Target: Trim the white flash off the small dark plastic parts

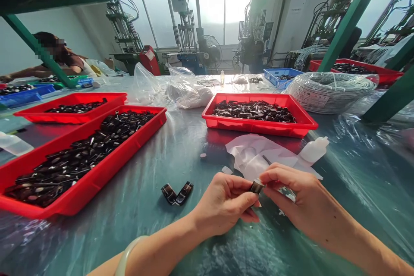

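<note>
My left hand [226, 202] pinches a small dark glossy part [256, 186] between thumb and fingers, low and right of centre. At the top of that part, my right hand [291, 185] has thumb and index finger closed on a small whitish piece [258, 181], partly hidden by the fingertips. Two similar dark parts [177, 193] lie in a V shape on the green table, left of my left hand. Just beyond my hands are a white cloth or sheet [252, 151], a white squeeze bottle [314, 150] on its side, and a small white piece [227, 170].
Red trays [258, 127] of dark parts stand ahead; a long red tray [106, 166] lies left. A coil of grey cable [330, 92] and green posts [355, 17] stand right. Plastic bags [190, 90] lie ahead. A person [61, 56] sits far left.
</note>
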`<state>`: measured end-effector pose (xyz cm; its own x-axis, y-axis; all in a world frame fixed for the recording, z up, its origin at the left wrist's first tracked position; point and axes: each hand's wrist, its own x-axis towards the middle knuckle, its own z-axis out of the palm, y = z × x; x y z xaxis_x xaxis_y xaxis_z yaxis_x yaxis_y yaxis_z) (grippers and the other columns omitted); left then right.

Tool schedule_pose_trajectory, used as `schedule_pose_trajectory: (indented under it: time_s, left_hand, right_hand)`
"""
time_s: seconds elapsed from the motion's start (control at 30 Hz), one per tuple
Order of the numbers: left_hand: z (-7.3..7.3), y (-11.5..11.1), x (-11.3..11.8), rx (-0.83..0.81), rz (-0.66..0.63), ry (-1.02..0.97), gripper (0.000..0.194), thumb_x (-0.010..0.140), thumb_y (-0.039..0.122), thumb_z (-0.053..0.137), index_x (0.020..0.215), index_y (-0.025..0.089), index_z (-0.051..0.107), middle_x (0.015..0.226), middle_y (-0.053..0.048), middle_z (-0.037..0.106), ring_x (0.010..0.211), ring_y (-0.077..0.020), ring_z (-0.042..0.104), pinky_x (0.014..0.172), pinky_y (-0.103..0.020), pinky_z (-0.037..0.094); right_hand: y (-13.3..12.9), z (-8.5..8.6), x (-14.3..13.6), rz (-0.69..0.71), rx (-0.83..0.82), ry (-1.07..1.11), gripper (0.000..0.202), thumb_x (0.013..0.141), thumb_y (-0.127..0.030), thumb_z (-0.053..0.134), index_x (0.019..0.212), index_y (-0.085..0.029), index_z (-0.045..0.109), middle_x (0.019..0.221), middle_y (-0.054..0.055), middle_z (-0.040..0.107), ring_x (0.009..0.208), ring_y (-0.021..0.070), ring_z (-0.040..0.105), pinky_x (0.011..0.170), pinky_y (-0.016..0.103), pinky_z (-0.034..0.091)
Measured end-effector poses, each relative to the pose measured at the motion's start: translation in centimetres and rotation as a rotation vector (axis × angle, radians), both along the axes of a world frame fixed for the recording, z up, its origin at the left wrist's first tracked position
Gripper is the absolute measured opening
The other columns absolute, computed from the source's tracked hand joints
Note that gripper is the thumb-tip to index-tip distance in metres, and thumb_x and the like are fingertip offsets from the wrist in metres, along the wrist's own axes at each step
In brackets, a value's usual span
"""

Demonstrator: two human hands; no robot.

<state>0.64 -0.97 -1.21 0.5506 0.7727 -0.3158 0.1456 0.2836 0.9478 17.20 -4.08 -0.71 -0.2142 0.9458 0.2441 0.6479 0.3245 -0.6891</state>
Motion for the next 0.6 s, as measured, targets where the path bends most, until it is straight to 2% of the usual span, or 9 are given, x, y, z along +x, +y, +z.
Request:
schedule_pose_trajectory:
  time_s: [0.2, 0.4, 0.6]
  left_hand:
    - [-0.2, -0.3, 0.1, 0.048, 0.017, 0.055, 0.018, 0.071, 0.026, 0.057, 0.073, 0.01, 0.065, 0.067, -0.004, 0.062, 0.055, -0.0133, 0.062, 0.054, -0.022, 0.051]
    - [-0.6, -0.2, 0.1, 0.088, 0.007, 0.076, 0.016, 0.071, 0.024, 0.054, 0.066, 0.011, 0.061, 0.061, -0.001, 0.056, 0.055, -0.0143, 0.062, 0.053, -0.023, 0.051]
    - [-1.1, -0.2, 0.0, 0.117, -0.009, 0.11, 0.015, 0.071, 0.024, 0.054, 0.066, 0.011, 0.061, 0.059, 0.0, 0.056, 0.053, -0.0138, 0.063, 0.048, -0.019, 0.048]
  right_hand:
    - [-0.1, -0.8, -0.3, 0.004, 0.021, -0.014, 0.014, 0.084, -0.012, 0.045, 0.081, -0.021, 0.055, 0.081, -0.002, 0.057, 0.07, 0.0108, 0.056, 0.064, 0.023, 0.043]
    - [-0.1, -1.2, -0.3, 0.038, -0.043, -0.028, 0.016, 0.087, -0.014, 0.04, 0.079, -0.021, 0.053, 0.081, -0.002, 0.054, 0.068, 0.0116, 0.052, 0.064, 0.027, 0.042]
    - [-0.1, -1.4, -0.3, 0.077, -0.034, -0.049, 0.021, 0.089, -0.013, 0.034, 0.078, -0.02, 0.051, 0.079, -0.001, 0.053, 0.068, 0.0117, 0.05, 0.065, 0.027, 0.041]
